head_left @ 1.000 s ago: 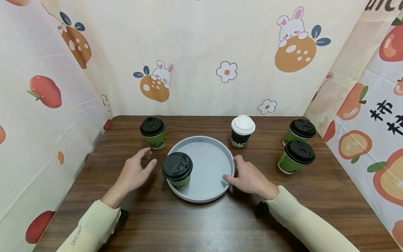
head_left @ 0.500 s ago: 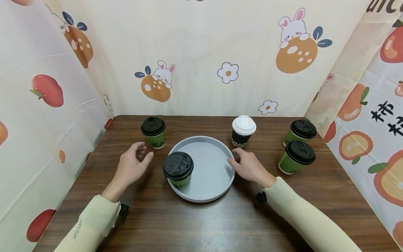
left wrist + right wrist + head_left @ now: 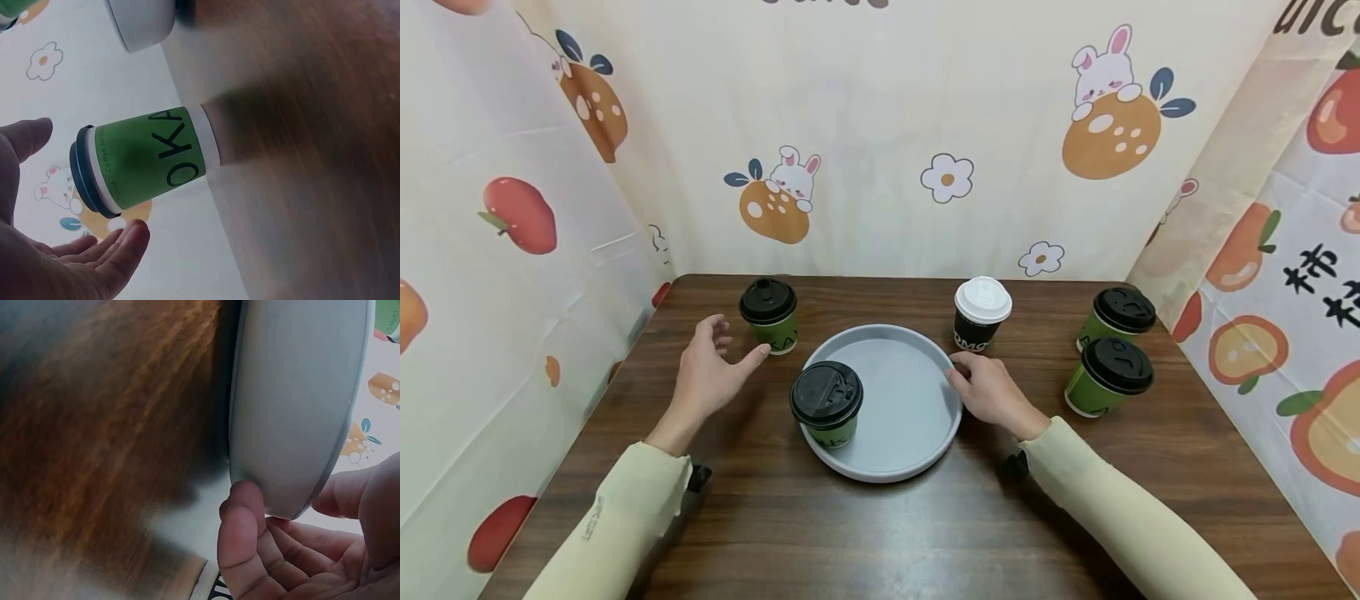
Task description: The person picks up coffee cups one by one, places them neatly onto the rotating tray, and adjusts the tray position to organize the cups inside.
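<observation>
My left hand (image 3: 709,371) is spread with thumb and fingers apart, just in front and left of a green paper cup (image 3: 779,334) with a black lid at the back left. In the left wrist view, that green cup (image 3: 150,156) stands beyond the parted thumb and fingers, and the palm holds nothing. My right hand (image 3: 996,392) pinches the right rim of a round grey tray (image 3: 902,400). The right wrist view has its thumb over the rim and its fingers against the outer wall. Another black-lidded green cup (image 3: 827,404) stands upright at the tray's left side.
A black cup with a white lid (image 3: 982,312) stands behind the right hand. Toward the right edge are two more green cups, one nearer (image 3: 1108,377) and one behind it (image 3: 1116,315). Printed curtains (image 3: 880,125) border the brown wooden table (image 3: 880,542) behind and at the sides.
My left hand has moved forward and left, its fingers opening wider beside the back-left cup. My right hand has slid up along the tray's rim. Tray and cups stay in place.
</observation>
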Tool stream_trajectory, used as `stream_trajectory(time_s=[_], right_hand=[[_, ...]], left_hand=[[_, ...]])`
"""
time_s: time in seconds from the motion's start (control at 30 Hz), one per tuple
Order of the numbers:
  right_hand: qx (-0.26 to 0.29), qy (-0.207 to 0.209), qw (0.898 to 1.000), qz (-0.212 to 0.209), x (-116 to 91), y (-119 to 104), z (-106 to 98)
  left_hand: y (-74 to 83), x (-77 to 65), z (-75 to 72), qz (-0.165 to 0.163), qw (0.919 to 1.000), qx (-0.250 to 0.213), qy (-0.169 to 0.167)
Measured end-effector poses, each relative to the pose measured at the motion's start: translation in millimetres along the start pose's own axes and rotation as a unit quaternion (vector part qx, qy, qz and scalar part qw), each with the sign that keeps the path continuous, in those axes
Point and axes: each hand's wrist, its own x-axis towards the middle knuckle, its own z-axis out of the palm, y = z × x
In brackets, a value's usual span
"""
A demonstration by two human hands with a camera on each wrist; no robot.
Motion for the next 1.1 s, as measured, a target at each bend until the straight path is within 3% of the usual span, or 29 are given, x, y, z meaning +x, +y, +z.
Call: stream_trajectory(time_s=[0.53,1.1], right_hand=[[0.004,0.004,1.0,-0.002,1.6,0.6,2.2],[0.007,-0.003,1.0,0.012,0.7,1.1,1.7]], left_hand=[[-11.0,34.2,7.1,-0.061,0.9977,-0.008,-0.027],[-9.6,59.7,22.4,-0.046,0.9969,-0.039,-0.051]])
